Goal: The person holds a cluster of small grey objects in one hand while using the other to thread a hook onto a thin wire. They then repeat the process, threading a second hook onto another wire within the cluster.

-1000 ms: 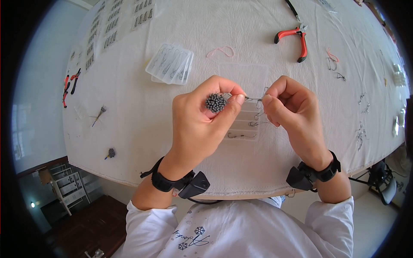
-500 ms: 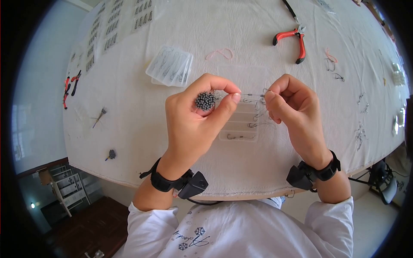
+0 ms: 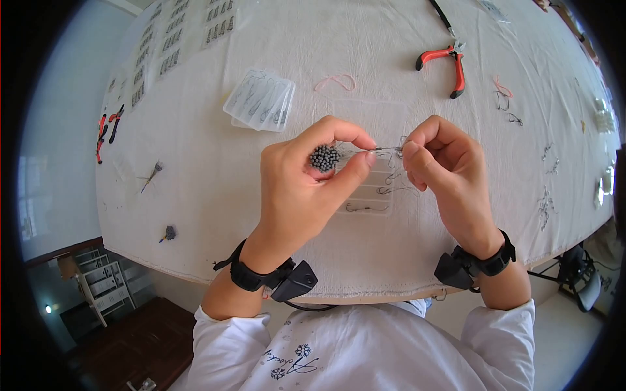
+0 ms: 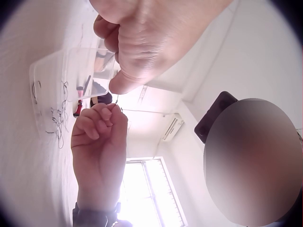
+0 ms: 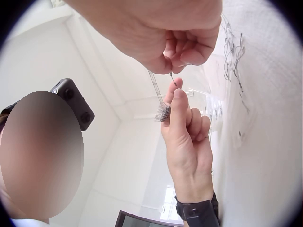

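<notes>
my left hand [image 3: 306, 189] is curled round a bundle of dark pins [image 3: 324, 157], heads up, thumb and forefinger pinching one thin wire piece [image 3: 386, 149] at its end, probably so the rest stay bunched while one gets worked. right hand [image 3: 443, 169] pinches the other end of that wire, fingers tucked, both held just above the clear tray [image 3: 372, 189] near the table's [image 3: 195, 176] front edge, hooks lying in it. further back a stack of clear packets [image 3: 259, 99], a pink loop [image 3: 336, 82], then red pliers [image 3: 447, 62] toward the far right edge.
</notes>
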`<action>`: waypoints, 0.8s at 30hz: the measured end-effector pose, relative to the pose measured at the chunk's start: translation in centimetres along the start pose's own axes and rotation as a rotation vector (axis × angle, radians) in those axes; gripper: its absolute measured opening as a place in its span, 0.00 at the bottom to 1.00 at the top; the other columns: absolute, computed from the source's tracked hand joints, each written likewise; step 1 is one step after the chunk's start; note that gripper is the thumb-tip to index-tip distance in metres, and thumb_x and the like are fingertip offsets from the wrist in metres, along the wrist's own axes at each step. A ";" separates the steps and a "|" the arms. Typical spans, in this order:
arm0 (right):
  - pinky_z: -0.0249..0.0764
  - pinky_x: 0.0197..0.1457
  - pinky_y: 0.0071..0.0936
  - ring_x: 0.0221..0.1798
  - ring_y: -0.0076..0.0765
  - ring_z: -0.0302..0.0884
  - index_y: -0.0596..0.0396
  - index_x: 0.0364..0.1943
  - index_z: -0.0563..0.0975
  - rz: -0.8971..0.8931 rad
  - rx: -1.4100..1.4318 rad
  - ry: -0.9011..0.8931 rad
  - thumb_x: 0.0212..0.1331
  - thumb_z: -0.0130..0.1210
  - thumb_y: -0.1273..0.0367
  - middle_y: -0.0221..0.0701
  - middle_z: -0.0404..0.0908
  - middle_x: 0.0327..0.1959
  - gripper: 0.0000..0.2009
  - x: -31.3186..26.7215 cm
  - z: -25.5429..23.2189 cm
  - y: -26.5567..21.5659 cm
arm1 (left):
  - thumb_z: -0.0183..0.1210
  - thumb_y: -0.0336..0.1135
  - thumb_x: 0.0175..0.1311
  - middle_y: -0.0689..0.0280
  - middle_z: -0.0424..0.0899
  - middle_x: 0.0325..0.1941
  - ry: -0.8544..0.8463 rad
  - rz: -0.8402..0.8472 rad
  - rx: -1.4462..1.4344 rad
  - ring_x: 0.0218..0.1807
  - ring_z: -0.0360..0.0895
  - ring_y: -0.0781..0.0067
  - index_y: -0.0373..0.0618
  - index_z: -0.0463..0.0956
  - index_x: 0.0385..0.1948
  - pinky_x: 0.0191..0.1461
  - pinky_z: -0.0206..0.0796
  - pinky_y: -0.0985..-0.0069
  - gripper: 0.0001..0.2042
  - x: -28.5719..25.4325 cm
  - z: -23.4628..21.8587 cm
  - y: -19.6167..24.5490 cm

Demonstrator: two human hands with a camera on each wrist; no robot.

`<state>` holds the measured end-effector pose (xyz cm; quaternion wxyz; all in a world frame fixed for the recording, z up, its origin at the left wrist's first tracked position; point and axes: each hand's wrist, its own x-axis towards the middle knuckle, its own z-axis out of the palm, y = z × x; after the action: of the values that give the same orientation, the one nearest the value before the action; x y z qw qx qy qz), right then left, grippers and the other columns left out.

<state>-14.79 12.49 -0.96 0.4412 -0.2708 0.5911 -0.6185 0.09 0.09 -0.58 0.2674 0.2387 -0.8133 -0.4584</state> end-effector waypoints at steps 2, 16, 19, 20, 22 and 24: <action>0.67 0.34 0.10 0.32 0.09 0.70 0.57 0.32 0.75 0.009 -0.002 -0.014 0.61 0.58 0.73 0.20 0.76 0.29 0.04 0.0 0.0 -0.1 | 0.64 0.24 0.54 0.79 0.68 0.19 0.010 -0.014 -0.016 0.20 0.53 0.92 0.42 0.80 0.31 0.24 0.44 0.88 0.04 0.0 0.1 0.2; 0.67 0.35 0.11 0.32 0.09 0.70 0.59 0.32 0.75 0.042 -0.013 -0.071 0.62 0.57 0.73 0.20 0.76 0.29 0.04 0.1 0.0 0.0 | 0.62 0.24 0.56 0.78 0.72 0.21 -0.015 -0.002 -0.033 0.20 0.55 0.92 0.40 0.79 0.30 0.24 0.46 0.88 0.02 0.0 -0.4 0.2; 0.67 0.35 0.11 0.32 0.10 0.70 0.59 0.32 0.75 0.032 -0.014 -0.069 0.62 0.57 0.73 0.21 0.76 0.29 0.04 0.1 0.0 0.1 | 0.62 0.24 0.57 0.78 0.72 0.20 -0.022 -0.008 -0.040 0.20 0.55 0.92 0.40 0.79 0.30 0.24 0.46 0.88 0.02 0.0 -0.5 0.2; 0.67 0.35 0.11 0.32 0.10 0.70 0.59 0.32 0.75 0.036 -0.015 -0.072 0.62 0.57 0.73 0.21 0.76 0.29 0.04 0.1 0.0 0.0 | 0.62 0.24 0.57 0.78 0.71 0.20 -0.017 -0.005 -0.040 0.20 0.55 0.92 0.40 0.79 0.30 0.24 0.46 0.88 0.02 0.0 -0.4 0.2; 0.67 0.35 0.11 0.32 0.10 0.70 0.59 0.32 0.75 0.047 -0.016 -0.077 0.62 0.57 0.73 0.21 0.76 0.29 0.04 0.1 0.0 0.0 | 0.63 0.24 0.57 0.78 0.71 0.20 -0.016 -0.005 -0.035 0.20 0.55 0.92 0.40 0.79 0.29 0.24 0.46 0.88 0.02 0.0 -0.4 0.2; 0.67 0.35 0.11 0.32 0.10 0.70 0.59 0.32 0.75 0.033 -0.013 -0.072 0.61 0.57 0.73 0.21 0.76 0.29 0.04 0.1 0.0 0.0 | 0.63 0.24 0.57 0.78 0.71 0.20 -0.023 -0.010 -0.028 0.20 0.55 0.92 0.40 0.79 0.29 0.24 0.46 0.88 0.02 0.0 -0.5 0.3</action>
<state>-14.90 12.38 -1.00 0.4707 -0.2856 0.5833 -0.5972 0.37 -0.07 -0.09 0.2592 0.2336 -0.8087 -0.4736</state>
